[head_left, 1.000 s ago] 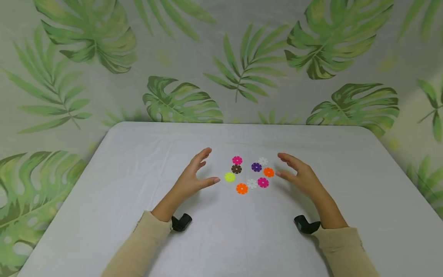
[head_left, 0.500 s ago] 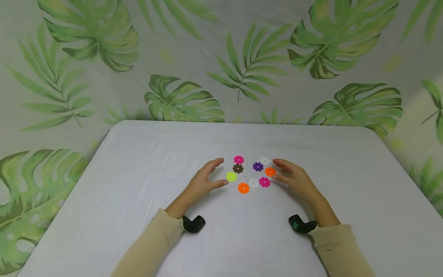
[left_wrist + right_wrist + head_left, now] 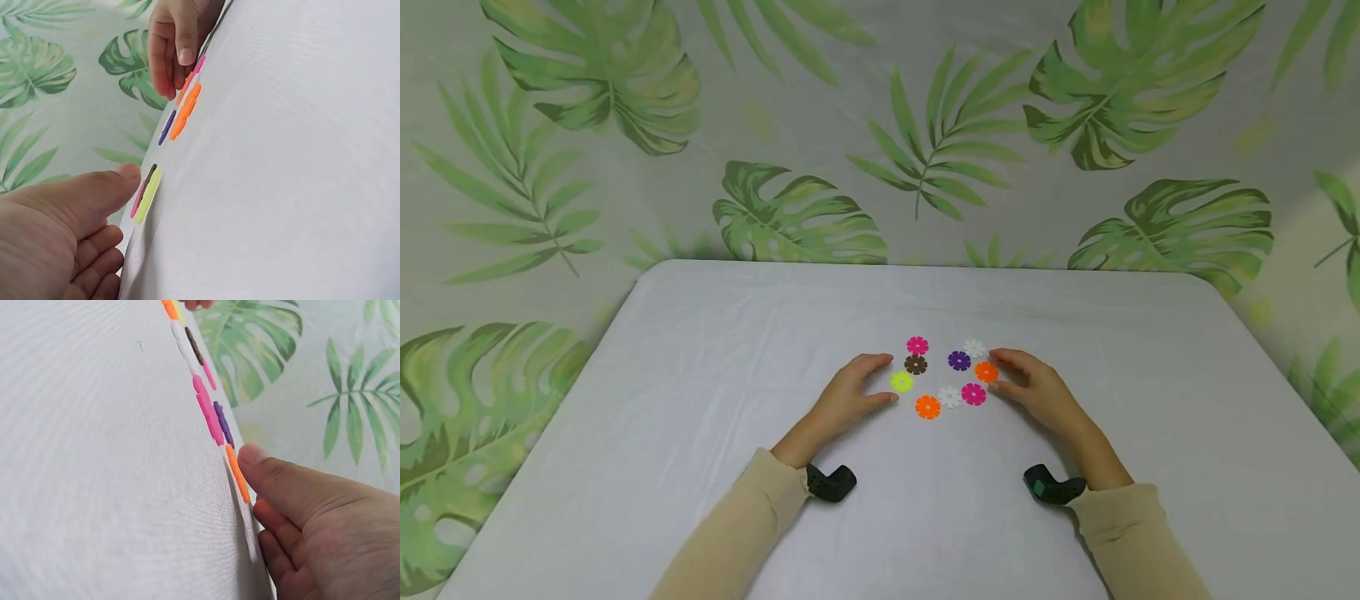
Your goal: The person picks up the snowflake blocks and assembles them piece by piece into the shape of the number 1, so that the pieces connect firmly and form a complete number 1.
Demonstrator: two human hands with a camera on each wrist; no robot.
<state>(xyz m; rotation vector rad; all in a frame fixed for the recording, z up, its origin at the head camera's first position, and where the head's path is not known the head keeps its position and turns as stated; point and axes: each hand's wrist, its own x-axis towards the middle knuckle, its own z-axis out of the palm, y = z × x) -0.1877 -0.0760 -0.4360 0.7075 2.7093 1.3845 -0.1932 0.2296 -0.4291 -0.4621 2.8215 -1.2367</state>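
Note:
Several flat notched plastic discs lie loosely grouped on the white-covered table. My left hand [image 3: 850, 390] is at the group's left side, fingers and thumb spread apart, nearest the yellow disc [image 3: 902, 382]; the brown disc [image 3: 915, 365] and a pink disc [image 3: 917, 345] lie just beyond. Opposite, my right hand [image 3: 1037, 387] has its thumb and fingers spread close beside an orange disc [image 3: 987, 372]. Between the hands are a purple disc [image 3: 958, 361], a white disc [image 3: 949, 397], a second pink disc [image 3: 973, 394] and a second orange disc [image 3: 928, 407]. Neither hand holds anything.
Another white disc [image 3: 974, 348] lies at the back right of the group. The white tablecloth [image 3: 925, 517] spreads around the discs. Behind the table's far edge hangs a leaf-patterned backdrop [image 3: 805, 100]. Black wrist cameras [image 3: 832, 483] sit at the sleeve cuffs.
Both hands have moved inward and down toward the discs, the left one farther to the right. The discs lie in the same arrangement; the head view has shifted slightly.

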